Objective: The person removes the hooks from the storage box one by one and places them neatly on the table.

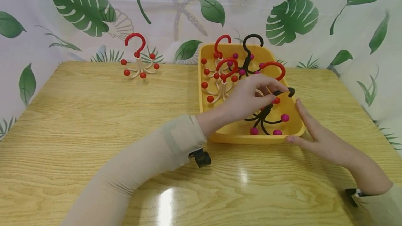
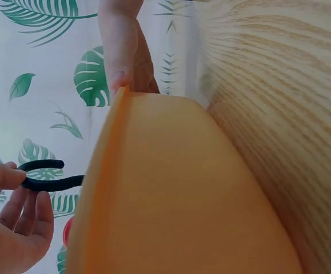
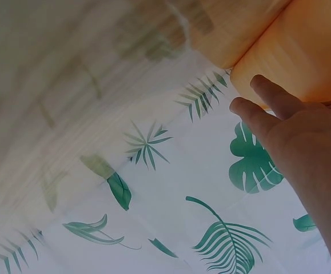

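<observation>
- The near black hanger (image 1: 266,112), with magenta balls on its arms, sits low in the near right part of the yellow tray (image 1: 245,139), its hook leaning right; whether its balls touch the tray floor cannot be told.
- The left hand (image 1: 251,91) pinches that hook between thumb and fingers. A light, firm pinch should suit so slim a curve, and keeping the hook level with the stem should stop it twisting.
- The right hand (image 1: 323,140) lies with fingers spread and thumb apart, touching the tray's near right corner. Steady, gentle pressure there would keep the tray from sliding.
- A red hanger's hook (image 1: 277,66) rises just beyond the left hand, so the splayed arms could snag; moving slowly seems wise.
- Farther left in the tray stand more red hangers (image 1: 223,88); a far black hanger (image 1: 247,62) stands behind.
- Another red hanger (image 1: 139,66) stands outside, far left on the wooden table (image 1: 94,121).
</observation>
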Motion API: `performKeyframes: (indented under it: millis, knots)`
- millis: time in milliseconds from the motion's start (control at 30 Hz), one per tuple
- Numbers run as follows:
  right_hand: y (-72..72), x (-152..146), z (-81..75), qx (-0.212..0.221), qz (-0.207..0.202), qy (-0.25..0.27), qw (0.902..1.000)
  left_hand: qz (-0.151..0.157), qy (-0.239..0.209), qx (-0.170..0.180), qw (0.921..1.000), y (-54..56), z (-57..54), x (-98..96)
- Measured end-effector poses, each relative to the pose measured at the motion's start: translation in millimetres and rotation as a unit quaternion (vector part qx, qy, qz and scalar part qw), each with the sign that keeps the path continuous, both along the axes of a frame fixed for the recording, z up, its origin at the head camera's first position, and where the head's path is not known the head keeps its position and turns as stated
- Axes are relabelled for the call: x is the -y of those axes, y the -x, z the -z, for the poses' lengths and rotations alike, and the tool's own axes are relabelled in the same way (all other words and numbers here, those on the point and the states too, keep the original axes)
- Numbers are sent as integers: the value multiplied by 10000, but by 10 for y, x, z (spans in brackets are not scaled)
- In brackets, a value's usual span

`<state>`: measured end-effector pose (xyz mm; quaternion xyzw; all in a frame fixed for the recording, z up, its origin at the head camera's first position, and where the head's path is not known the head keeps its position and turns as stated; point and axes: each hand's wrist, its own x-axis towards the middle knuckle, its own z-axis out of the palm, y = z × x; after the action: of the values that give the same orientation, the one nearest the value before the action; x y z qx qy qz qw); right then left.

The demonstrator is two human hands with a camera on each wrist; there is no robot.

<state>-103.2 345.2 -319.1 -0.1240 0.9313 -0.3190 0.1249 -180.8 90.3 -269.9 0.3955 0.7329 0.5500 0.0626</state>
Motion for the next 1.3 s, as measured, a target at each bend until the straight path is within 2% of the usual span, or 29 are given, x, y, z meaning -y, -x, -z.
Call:
performKeyframes:
  millis: [333,533,667,900,1033,1300]
  knots:
    - [1,5,-8,77,14,21,10000,-188,99,-35,9998,-11,-204,63]
    - [9,1,-6,14,0,25,10000,-50,-383,95,9992,-9,-294,135]
    - [10,0,-4,-1,22,-25,10000,-181,-547,84,9983,10,-358,195]
    - [9,-12,-1,-25,-8,-74,10000,-283,-1199,-380,9916,52,-412,358]
    - [22,-27,1,41,-9,-140,9999,-381,-1298,-412,9900,88,-463,460]
    - [15,-31,7,2,-24,-96,10000,-846,-1404,-620,9845,190,-560,708]
